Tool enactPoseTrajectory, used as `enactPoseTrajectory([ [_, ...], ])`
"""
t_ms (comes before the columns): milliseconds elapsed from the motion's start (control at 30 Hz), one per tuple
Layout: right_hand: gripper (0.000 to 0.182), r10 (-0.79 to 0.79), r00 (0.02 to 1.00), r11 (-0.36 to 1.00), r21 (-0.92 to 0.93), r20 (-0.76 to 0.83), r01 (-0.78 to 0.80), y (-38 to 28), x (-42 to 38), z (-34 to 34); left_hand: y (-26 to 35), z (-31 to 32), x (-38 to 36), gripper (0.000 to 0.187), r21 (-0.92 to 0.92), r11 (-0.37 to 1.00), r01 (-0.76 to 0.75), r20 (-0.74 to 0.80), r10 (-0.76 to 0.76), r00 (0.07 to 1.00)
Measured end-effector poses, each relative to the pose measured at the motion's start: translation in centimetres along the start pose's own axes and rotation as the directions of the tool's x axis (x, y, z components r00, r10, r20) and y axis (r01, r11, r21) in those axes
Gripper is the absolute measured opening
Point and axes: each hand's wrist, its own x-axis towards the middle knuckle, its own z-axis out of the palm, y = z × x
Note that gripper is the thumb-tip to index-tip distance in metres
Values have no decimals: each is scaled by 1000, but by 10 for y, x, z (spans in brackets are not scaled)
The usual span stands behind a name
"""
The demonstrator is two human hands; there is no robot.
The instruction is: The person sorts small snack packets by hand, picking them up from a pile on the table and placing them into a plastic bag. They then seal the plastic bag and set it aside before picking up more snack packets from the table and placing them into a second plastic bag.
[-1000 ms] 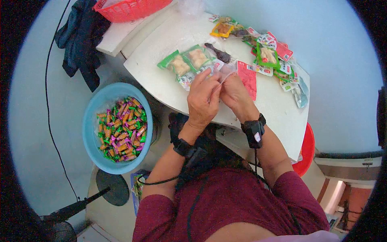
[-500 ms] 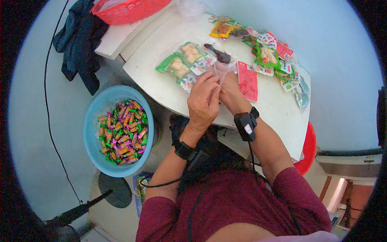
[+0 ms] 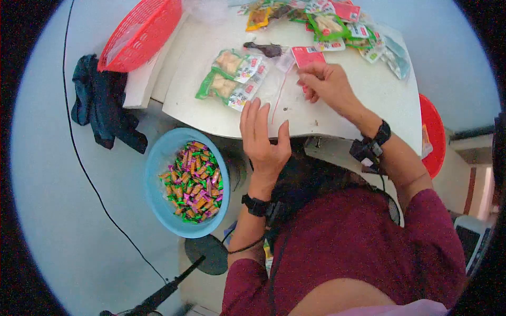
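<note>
My left hand (image 3: 265, 143) is open over the table's front edge, fingers spread, just below two green-and-white snack packets (image 3: 220, 86) with pale food inside. To the right, my right hand (image 3: 332, 90) is above a red packet (image 3: 307, 56), partly covering it. Its fingers are curled toward the thumb; whether anything is pinched there is hidden. Between the hands lies a piece of clear plastic (image 3: 279, 84) with a thin red line along it. A dark drumstick-shaped piece (image 3: 266, 49), apparently in clear wrapping, rests behind the packets.
Assorted snack packets (image 3: 328, 27) are heaped along the table's (image 3: 197, 50) far side. A blue basin (image 3: 149, 184) of wrapped sweets stands on the floor at left. Red baskets sit at upper left (image 3: 139, 39) and right (image 3: 436, 137). Dark cloth (image 3: 100, 105) hangs at left.
My hands have come apart: the left has drawn back toward the table edge and opened, and the right has moved right. The clear plastic lies between them. The camera view has shifted.
</note>
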Motion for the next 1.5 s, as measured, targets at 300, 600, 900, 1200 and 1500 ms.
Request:
enactPoseTrajectory([
  [300,35,-678,726,439,-732,110,521,20,36,-14,25,-21,4,31,271,939,-213,326,119,938],
  [600,30,-634,683,297,-702,362,648,28,79,-12,20,-19,19,24,561,722,-405,563,26,826],
  [900,17,-648,666,381,-601,368,703,26,82,-17,14,-31,28,19,595,614,-519,652,9,758],
  [1200,14,-849,458,400,-246,264,883,-40,80,-21,15,-111,116,12,443,755,-483,406,311,859],
  [1500,19,-640,733,768,197,232,609,-73,47,-42,55,-139,149,7,84,973,214,294,-229,928],
])
